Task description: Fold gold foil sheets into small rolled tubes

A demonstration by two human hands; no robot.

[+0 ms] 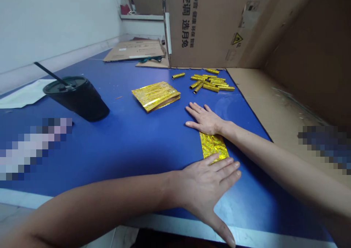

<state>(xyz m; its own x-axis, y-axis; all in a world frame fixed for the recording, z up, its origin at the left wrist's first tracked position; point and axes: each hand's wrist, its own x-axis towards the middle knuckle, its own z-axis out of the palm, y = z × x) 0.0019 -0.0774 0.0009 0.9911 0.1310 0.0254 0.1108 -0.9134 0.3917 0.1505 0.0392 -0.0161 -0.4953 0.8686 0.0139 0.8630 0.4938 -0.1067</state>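
Observation:
A shiny gold foil paper sheet (214, 145) lies flat on the blue tabletop (115, 145). My left hand (207, 186) rests across the sheet's near end, fingers stretched out and thumb spread toward the table's front edge. Over its far end lies my right hand (207, 120), palm down with the fingers apart. Both hands cover parts of the sheet, so its full length is hidden. Beyond them sits a stack of gold foil sheets (157, 94). Several rolled gold paper tubes (211, 86) lie in a loose pile at the far right, with one single tube (178, 76) apart from it.
A black tumbler (79, 98) with a straw stands at the left, beside a white sheet (24, 92). Flattened cardboard (134, 50) lies at the back. A tall cardboard box panel (211, 25) borders the far side, with more cardboard (255, 98) along the right edge.

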